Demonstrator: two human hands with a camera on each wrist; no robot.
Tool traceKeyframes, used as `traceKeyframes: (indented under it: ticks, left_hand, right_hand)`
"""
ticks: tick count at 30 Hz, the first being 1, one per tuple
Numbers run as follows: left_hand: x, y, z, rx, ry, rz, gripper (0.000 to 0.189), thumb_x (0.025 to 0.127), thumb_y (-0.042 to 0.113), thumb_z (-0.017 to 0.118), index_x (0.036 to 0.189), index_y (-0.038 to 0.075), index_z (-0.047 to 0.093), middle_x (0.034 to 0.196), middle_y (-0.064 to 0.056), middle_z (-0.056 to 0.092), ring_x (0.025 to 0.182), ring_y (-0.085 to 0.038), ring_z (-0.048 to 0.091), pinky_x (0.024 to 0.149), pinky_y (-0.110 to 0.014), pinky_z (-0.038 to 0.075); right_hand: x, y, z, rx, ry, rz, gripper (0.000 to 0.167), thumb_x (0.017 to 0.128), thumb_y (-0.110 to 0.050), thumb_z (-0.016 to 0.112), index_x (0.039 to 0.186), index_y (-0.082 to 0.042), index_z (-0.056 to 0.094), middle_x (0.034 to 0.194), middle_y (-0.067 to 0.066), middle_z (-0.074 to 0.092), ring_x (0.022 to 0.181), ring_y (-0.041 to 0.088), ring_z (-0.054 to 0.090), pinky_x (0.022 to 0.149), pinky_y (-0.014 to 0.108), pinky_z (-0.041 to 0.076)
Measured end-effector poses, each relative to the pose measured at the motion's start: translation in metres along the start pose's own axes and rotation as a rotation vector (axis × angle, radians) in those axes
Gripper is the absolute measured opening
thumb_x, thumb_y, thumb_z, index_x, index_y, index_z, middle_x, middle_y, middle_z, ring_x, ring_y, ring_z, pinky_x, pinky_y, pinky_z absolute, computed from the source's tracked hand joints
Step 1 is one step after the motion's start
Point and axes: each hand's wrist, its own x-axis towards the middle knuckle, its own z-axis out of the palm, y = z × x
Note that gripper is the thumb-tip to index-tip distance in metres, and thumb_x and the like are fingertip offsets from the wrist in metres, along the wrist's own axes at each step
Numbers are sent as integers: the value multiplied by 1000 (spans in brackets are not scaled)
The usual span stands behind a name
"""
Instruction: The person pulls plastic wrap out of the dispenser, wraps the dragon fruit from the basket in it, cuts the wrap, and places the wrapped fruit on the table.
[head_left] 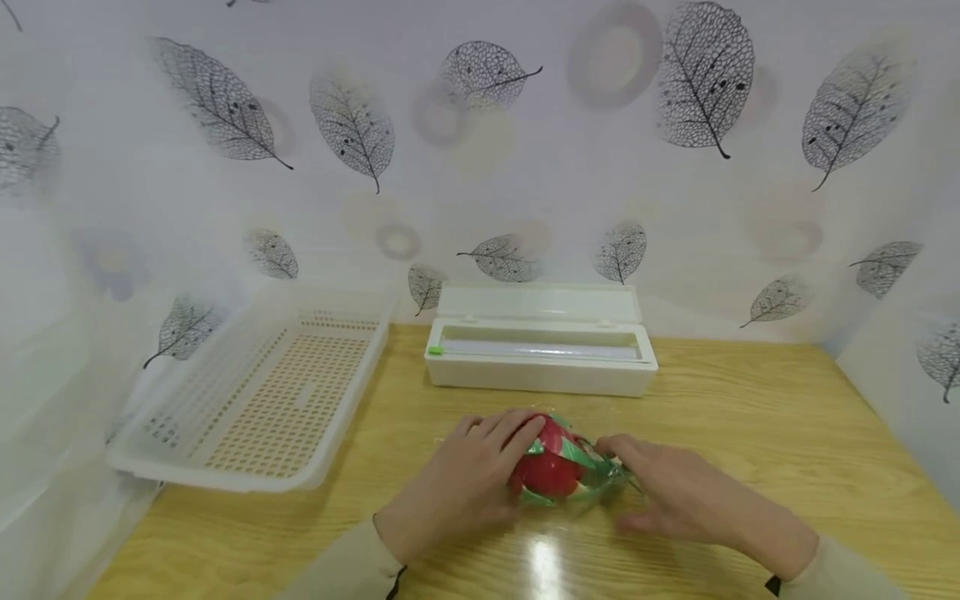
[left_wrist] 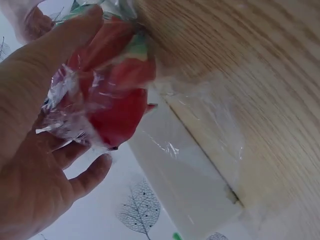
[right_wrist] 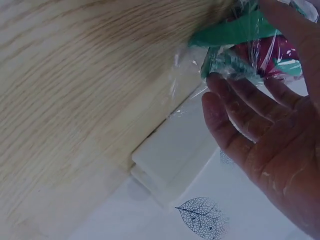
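Note:
A red dragon fruit point(head_left: 551, 473) with green scales lies on its side, wrapped in clear cling film point(left_wrist: 62, 112). My left hand point(head_left: 468, 475) grips its rounded end, the thumb on one side and the fingers curved round the other. My right hand point(head_left: 690, 492) is at the green-tipped end, thumb and fingers spread apart. In the right wrist view its loosely bent fingertips point(right_wrist: 215, 82) lie right at the film by the green scales point(right_wrist: 235, 30). A loose sheet of film spreads out beyond the fruit in the left wrist view.
Behind the fruit stands a white cling film box point(head_left: 540, 377), its lid raised, with a film roll inside and a green slider point(head_left: 435, 351) at its left. A white plastic basket point(head_left: 341, 433) sits at the left of the wooden table point(head_left: 750, 400). Leaf-patterned sheeting point(head_left: 525, 192) surrounds the table.

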Motion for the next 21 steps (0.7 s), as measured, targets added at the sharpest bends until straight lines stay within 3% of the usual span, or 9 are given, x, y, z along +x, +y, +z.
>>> traceKeyframes:
  ticks: [6, 10, 13, 17, 21]
  left_hand:
    - [14, -6, 6, -104, -68, -83, 89, 87, 53, 77, 155, 11, 38, 152, -3, 51, 134, -21, 56, 102, -40, 53]
    - [19, -14, 10, -205, -103, -110, 93, 85, 55, 78, 156, 12, 37, 151, -3, 52, 135, -20, 54, 103, -41, 53]
    - [21, -20, 12, -279, -112, -125, 93, 86, 53, 78, 157, 12, 35, 151, -4, 53, 134, -20, 55, 103, -43, 53]
    - [17, -28, 11, -359, -130, -154, 95, 85, 55, 77, 157, 10, 34, 150, -7, 54, 133, -22, 58, 106, -44, 54]
    - [2, -40, 1, -456, -227, -272, 107, 83, 66, 74, 160, 7, 28, 156, -12, 49, 141, -29, 52, 114, -46, 47]
  right_hand:
    - [5, 3, 9, -25, 29, 45, 88, 78, -28, 87, 151, -12, 40, 132, 11, 67, 109, 29, 70, 86, 49, 61]
    - [14, 7, 14, -37, 57, 59, 82, 80, -25, 84, 149, -11, 41, 122, 11, 70, 102, 31, 70, 83, 50, 61]
    - [23, 11, 16, -71, 94, 45, 78, 79, -23, 85, 144, -12, 43, 110, 9, 73, 89, 27, 72, 74, 45, 61]
    - [32, 15, 17, -92, 91, 55, 73, 81, -23, 85, 141, -12, 44, 97, 8, 73, 79, 24, 71, 67, 40, 60]
    - [36, 18, 16, -67, 72, 63, 71, 81, -23, 84, 139, -11, 44, 93, 9, 73, 77, 23, 70, 64, 37, 59]
